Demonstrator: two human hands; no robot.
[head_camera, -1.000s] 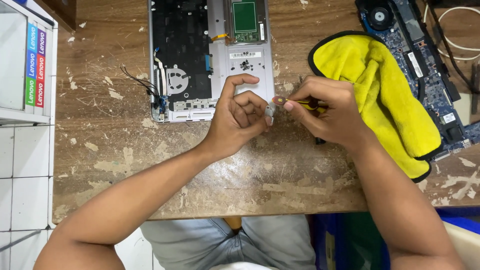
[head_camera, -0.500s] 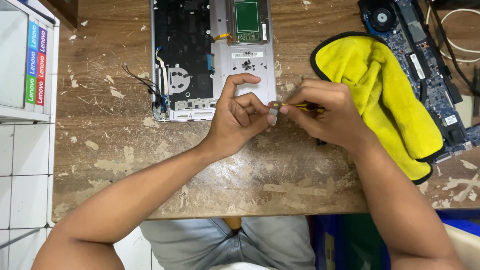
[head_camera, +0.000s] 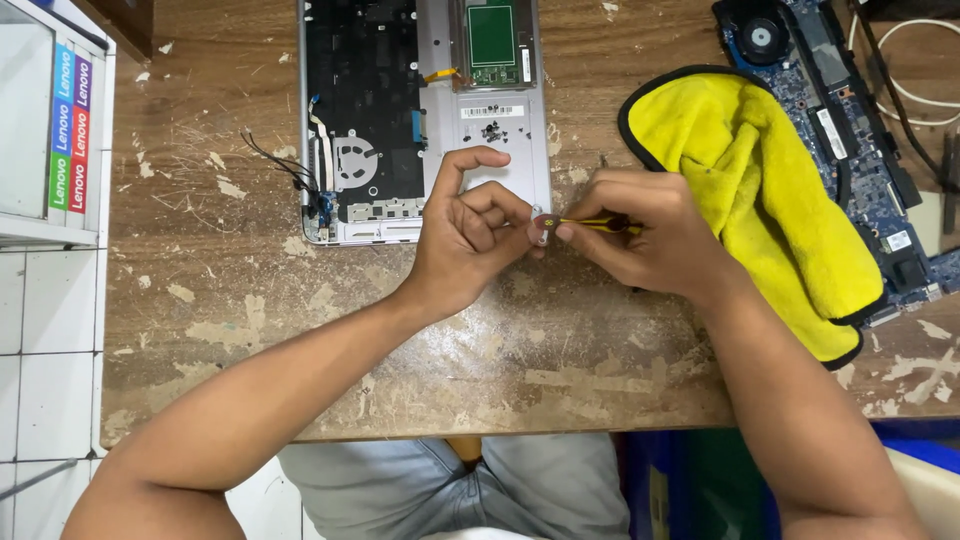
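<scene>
While both of your hands meet at the near edge of the opened laptop base, your left hand pinches a small metal part between thumb and curled fingers, closed tight on it. The part sits just off the base's front right corner, above the worn wooden bench. Your left index finger arches up over the base's palm-rest area.

Your right hand is closed around a thin yellow-handled tool; its tip touches the small part. Whether the tool is a screwdriver or a pick, I cannot tell.

Inside the base: dark keyboard underside at left, a round fan opening, a green board near the top, a small cluster of dark screws lying on the silver plate. Loose black wires trail off its left edge.

A yellow cloth with black trim lies just beside your right hand. A blue circuit board with a fan lies beyond it, partly under the cloth.
</scene>
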